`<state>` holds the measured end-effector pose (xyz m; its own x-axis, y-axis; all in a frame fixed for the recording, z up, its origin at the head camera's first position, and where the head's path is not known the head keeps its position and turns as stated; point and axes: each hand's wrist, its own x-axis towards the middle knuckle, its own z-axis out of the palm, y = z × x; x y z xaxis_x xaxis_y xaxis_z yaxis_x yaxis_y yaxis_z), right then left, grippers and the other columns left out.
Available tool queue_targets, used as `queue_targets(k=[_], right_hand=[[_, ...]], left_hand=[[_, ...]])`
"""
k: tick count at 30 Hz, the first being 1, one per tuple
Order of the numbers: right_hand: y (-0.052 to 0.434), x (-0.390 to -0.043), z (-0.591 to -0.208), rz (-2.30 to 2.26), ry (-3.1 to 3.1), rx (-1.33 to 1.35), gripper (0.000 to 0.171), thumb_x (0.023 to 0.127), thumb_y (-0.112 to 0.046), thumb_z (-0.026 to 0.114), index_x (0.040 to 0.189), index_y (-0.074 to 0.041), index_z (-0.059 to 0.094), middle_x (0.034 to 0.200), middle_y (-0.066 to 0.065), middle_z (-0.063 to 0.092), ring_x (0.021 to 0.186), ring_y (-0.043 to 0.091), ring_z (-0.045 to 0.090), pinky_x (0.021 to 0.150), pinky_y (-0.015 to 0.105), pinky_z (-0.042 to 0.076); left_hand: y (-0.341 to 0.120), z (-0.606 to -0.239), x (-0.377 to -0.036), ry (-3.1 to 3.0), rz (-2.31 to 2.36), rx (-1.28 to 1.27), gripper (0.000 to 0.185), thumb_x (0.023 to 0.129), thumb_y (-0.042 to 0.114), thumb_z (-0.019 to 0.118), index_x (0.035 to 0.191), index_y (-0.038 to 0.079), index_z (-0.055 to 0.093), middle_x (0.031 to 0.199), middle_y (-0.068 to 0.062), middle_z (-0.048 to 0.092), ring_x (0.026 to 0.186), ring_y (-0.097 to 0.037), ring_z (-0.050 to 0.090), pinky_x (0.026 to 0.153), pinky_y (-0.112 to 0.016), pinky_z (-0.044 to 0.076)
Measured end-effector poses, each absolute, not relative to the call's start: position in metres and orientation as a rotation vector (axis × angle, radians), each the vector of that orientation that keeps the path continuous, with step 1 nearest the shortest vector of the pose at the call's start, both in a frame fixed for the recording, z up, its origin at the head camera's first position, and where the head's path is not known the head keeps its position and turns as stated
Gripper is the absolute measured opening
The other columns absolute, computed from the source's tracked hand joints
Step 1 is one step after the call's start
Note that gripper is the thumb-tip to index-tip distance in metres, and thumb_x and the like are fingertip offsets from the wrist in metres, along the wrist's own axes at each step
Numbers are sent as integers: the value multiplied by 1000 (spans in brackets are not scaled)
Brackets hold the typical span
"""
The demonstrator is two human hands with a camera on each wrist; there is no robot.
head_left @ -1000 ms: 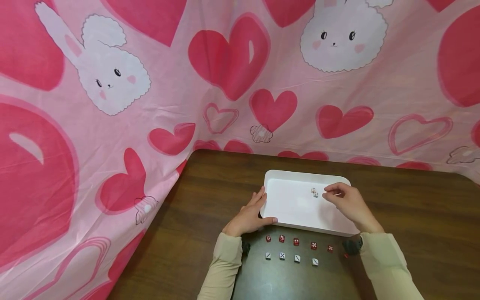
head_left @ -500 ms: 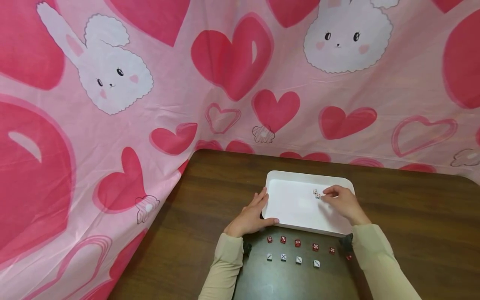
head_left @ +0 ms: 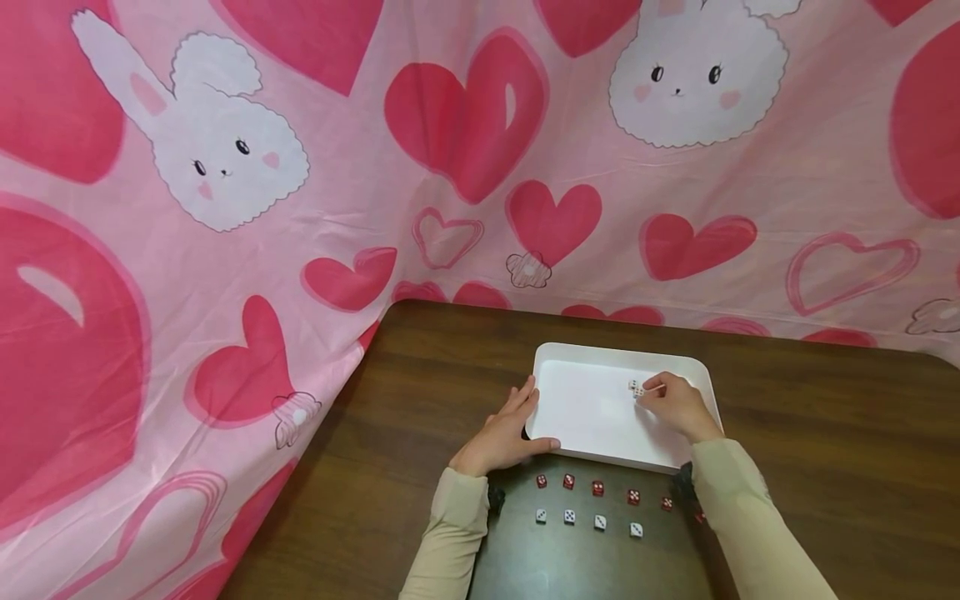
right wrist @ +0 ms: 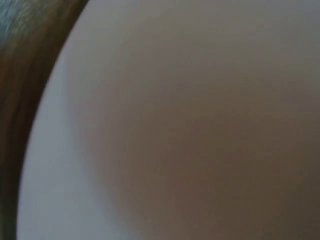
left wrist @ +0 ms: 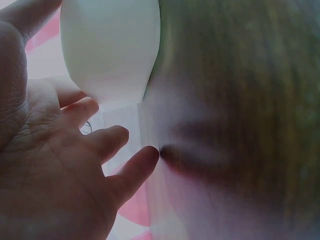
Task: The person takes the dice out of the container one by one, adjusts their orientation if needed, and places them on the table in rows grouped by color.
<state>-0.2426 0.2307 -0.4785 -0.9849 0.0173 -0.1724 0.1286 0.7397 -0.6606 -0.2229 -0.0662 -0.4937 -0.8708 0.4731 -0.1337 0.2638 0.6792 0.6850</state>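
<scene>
Pink cloth [head_left: 225, 275] printed with hearts and rabbits hung behind and to the left of a dark wooden table [head_left: 825, 467].

Views: only the head camera showed the whole scene. The left wrist camera showed the left hand's [left wrist: 55, 165] palm and loosely spread fingers beside the tray's outer wall [left wrist: 110, 50]. The right wrist camera showed only a blurred expanse of white tray floor [right wrist: 60, 200] with a strip of table at its left edge.

Tray [head_left: 585, 417]: white, shallow, rounded corners, near the table's middle. Contents: white dice [head_left: 636, 387], apparently two, close together towards the tray's far right corner.

Left hand [head_left: 504, 433]: fingers straight along the tray's left edge, thumb on its near rim, gripping nothing.

Right hand [head_left: 677, 406]: inside the tray, fingers curled, fingertips at the dice; whether it pinched them cannot be told.

Table, near edge of tray: a row of five red dice [head_left: 600, 488], and nearer the person a row of four white dice [head_left: 586, 519].
</scene>
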Motion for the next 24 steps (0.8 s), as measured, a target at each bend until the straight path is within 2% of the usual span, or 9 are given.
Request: queue_targets(k=[15,24], right_hand=[[225,-245,-481,-1044,2773,85,35,87,-12,61,114,8,53,94,22,57,83,30,52,69,33,42],[224,-247,-487,-1048,2805,72,30,85,-11,62,108,6,55,90,19,56,80,28,52,67,30,39]], left_hand=[[-65,-493,-221,2595,1000,596,94,85,51,67,155,11,18,163,13,0,152,-25,3,113,-66,13],[-66,-494,-222,2597,995,597,94,85,51,67,155,12,18,163,13,0,152,-24,4,113,-66,13]])
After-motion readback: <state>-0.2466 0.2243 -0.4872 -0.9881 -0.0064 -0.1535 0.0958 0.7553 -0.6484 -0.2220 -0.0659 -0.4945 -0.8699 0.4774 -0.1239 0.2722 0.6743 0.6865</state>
